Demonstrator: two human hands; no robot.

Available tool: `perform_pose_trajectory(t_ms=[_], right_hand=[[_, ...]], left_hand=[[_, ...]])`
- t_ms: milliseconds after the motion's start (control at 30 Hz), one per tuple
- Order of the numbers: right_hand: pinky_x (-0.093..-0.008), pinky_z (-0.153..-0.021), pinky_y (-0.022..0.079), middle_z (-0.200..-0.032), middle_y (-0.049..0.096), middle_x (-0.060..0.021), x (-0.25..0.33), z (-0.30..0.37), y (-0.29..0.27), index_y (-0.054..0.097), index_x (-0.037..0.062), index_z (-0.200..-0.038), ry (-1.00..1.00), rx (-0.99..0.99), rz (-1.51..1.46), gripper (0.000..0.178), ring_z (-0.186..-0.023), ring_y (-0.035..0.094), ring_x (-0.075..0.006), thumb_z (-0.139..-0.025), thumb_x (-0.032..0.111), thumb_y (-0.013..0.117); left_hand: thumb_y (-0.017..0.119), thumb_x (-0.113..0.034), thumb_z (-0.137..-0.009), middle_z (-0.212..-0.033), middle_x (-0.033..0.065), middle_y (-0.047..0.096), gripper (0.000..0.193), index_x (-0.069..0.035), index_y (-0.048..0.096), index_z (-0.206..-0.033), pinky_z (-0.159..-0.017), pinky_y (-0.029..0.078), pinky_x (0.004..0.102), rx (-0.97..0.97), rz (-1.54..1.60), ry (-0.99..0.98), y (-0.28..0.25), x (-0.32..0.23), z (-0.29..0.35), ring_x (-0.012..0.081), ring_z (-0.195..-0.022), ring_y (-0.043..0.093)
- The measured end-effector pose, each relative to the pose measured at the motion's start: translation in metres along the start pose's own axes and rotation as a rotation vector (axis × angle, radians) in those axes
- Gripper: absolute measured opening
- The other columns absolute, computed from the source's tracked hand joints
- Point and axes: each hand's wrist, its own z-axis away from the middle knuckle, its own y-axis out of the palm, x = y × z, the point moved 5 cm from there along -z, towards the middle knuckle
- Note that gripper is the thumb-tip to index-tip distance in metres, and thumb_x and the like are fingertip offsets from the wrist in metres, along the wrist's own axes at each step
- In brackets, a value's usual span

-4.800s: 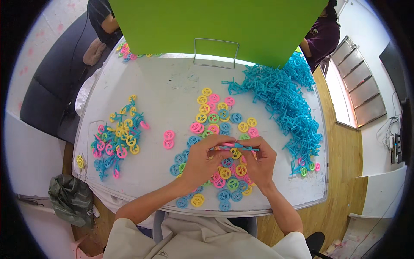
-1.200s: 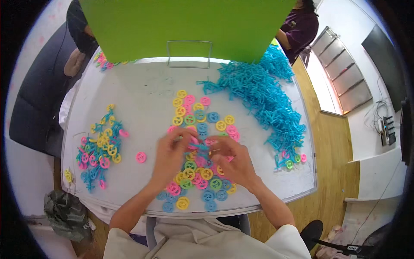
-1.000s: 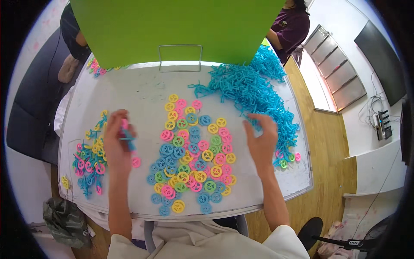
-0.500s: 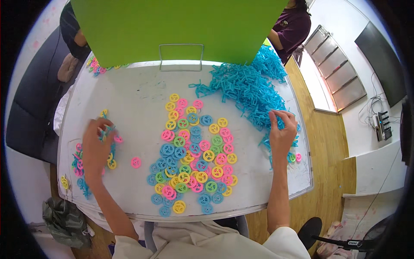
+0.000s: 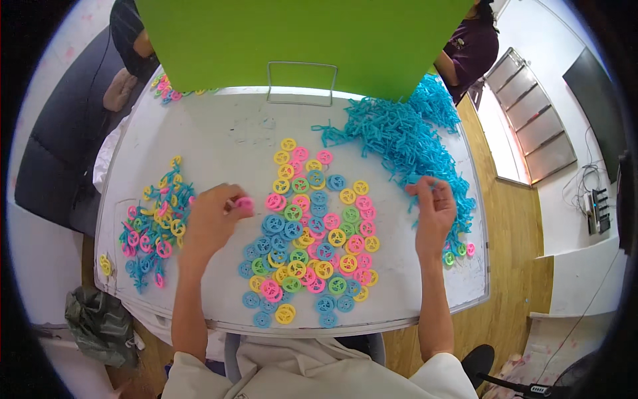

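Note:
My left hand [image 5: 214,218] is closed with a pink plastic wheel [image 5: 244,204] pinched at its fingertips, above the table left of the middle. Just left of it lies a pile of small assemblies [image 5: 154,223], wheels of several colours joined to blue pieces. In the middle is a spread of loose spoked wheels [image 5: 323,269] in pink, yellow, green and blue. My right hand [image 5: 435,207] is pinched at the near edge of a heap of blue plastic pieces [image 5: 392,130]; what its fingers hold is too small to make out against the heap.
An upright green panel [image 5: 292,40] with a wire handle [image 5: 302,82] stands across the far side of the white table [image 5: 206,133]. Two people sit beyond it. A few loose wheels [image 5: 460,251] lie by the right edge. A dark green bag [image 5: 105,329] rests low at left.
My left hand has moved right from the left pile and now holds a pink wheel; the lone wheel has left its spot. My right hand stays by the blue heap. The view has shifted slightly.

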Motion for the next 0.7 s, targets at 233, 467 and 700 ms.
perform_pose_trajectory(t_ms=[233,467,700], right_hand=[[-0.0233,-0.069,0.049,-0.085,0.062,-0.0063,-0.002,0.059,0.065,0.059,-0.0004,-0.094,0.188,0.560,-0.017,0.016,-0.079,0.061,-0.0125,-0.084,-0.011,0.052],[-0.0246,-0.071,0.050,-0.095,0.061,-0.0089,0.006,0.070,0.077,0.060,0.0014,-0.098,-0.214,0.755,0.106,0.026,-0.083,0.060,-0.0129,-0.079,-0.015,0.053],[-0.0263,-0.078,0.051,-0.101,0.061,-0.0086,0.002,0.078,0.084,0.055,0.0008,-0.110,0.085,0.626,0.100,0.026,-0.091,0.061,-0.0137,-0.085,-0.006,0.058]], left_hand=[[0.064,-0.009,-0.086,-0.078,0.0020,0.062,0.012,0.000,0.061,-0.093,-0.056,0.047,0.0232,0.146,0.897,-0.102,0.057,-0.048,0.009,0.0076,-0.064,0.056],[0.062,-0.017,-0.091,-0.082,0.0028,0.060,0.017,-0.003,0.053,-0.092,-0.059,0.050,0.0229,0.256,1.138,-0.196,0.085,-0.054,0.018,0.0089,-0.074,0.060],[0.062,-0.015,-0.091,-0.080,0.0049,0.060,0.016,-0.002,0.051,-0.091,-0.056,0.048,0.0238,0.214,1.097,-0.143,0.090,-0.048,0.020,0.0092,-0.073,0.059]])
